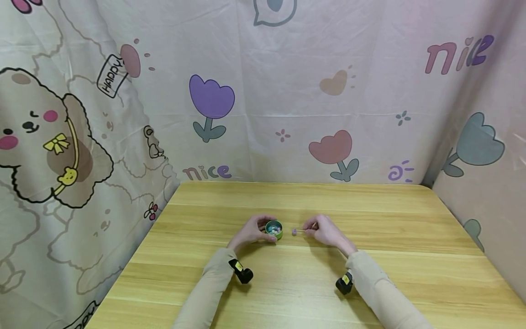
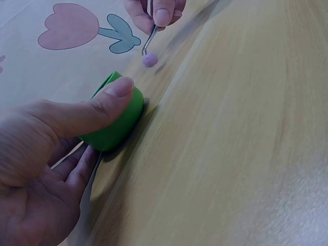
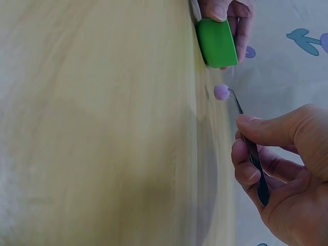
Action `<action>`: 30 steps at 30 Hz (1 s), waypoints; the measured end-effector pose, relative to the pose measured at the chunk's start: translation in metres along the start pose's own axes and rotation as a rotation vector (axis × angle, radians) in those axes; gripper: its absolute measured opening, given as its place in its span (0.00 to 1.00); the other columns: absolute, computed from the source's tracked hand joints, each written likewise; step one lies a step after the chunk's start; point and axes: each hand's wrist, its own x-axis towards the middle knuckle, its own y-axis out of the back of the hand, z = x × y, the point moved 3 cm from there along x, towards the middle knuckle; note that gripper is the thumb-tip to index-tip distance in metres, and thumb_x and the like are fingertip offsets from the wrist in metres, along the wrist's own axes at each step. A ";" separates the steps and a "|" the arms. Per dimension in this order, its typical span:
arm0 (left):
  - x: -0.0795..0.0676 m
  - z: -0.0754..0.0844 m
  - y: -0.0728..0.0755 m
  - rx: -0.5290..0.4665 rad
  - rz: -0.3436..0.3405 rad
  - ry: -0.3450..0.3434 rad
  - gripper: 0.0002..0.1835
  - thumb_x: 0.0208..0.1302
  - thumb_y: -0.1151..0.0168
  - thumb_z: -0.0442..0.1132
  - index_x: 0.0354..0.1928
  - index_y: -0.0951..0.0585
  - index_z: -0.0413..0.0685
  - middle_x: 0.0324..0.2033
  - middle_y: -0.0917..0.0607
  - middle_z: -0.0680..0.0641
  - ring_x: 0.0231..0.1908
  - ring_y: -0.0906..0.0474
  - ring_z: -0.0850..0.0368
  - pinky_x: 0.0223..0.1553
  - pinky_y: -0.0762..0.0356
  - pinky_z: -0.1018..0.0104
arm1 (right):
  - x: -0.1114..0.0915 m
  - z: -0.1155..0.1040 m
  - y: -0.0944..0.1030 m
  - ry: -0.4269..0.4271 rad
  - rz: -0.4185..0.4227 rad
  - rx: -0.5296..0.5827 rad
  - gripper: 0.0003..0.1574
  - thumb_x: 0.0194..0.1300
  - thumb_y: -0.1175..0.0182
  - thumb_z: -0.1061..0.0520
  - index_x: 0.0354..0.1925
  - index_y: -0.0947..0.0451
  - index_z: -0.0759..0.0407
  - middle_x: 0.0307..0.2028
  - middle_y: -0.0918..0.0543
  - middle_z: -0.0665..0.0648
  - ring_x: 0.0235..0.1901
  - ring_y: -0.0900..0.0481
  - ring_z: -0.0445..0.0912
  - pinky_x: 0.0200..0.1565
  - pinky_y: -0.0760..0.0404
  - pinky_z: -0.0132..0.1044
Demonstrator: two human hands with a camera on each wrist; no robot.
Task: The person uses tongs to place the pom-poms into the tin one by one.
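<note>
A small green cup [image 1: 274, 230] stands on the table, with several small pale and coloured balls visible inside it in the head view. My left hand [image 1: 256, 230] grips the cup from its left side, the thumb [image 2: 119, 88] across the near wall and the fingers around the far side. To the right of it, my right hand [image 1: 324, 230] pinches a pair of bent-tip metal tweezers [image 3: 252, 154] between thumb and fingers. At the tips of the tweezers is a fuzzy lilac pom-pom [image 3: 221, 91], a short way from the cup and apart from it.
The wooden table [image 1: 287, 292] spreads out around both hands. Behind it hangs a printed cloth [image 1: 271, 91] with flowers and lettering, and more cloth closes off the left and right sides. Each sleeve carries a black wrist camera [image 1: 242, 273].
</note>
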 end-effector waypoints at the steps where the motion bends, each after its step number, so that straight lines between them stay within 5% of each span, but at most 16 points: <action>1: 0.000 0.000 0.000 -0.001 0.001 0.001 0.34 0.53 0.25 0.27 0.64 0.26 0.33 0.60 0.21 0.33 0.62 0.24 0.38 0.70 0.27 0.48 | 0.000 0.000 0.000 0.000 0.001 0.006 0.05 0.61 0.35 0.68 0.37 0.14 0.65 0.29 0.13 0.56 0.26 0.25 0.38 0.27 0.25 0.26; 30: 0.000 -0.001 0.001 -0.008 -0.006 0.001 0.35 0.53 0.24 0.29 0.64 0.27 0.34 0.61 0.21 0.33 0.63 0.24 0.38 0.69 0.26 0.48 | 0.007 -0.026 -0.001 0.051 0.045 0.063 0.06 0.62 0.34 0.66 0.39 0.13 0.64 0.33 0.12 0.59 0.27 0.23 0.40 0.27 0.23 0.26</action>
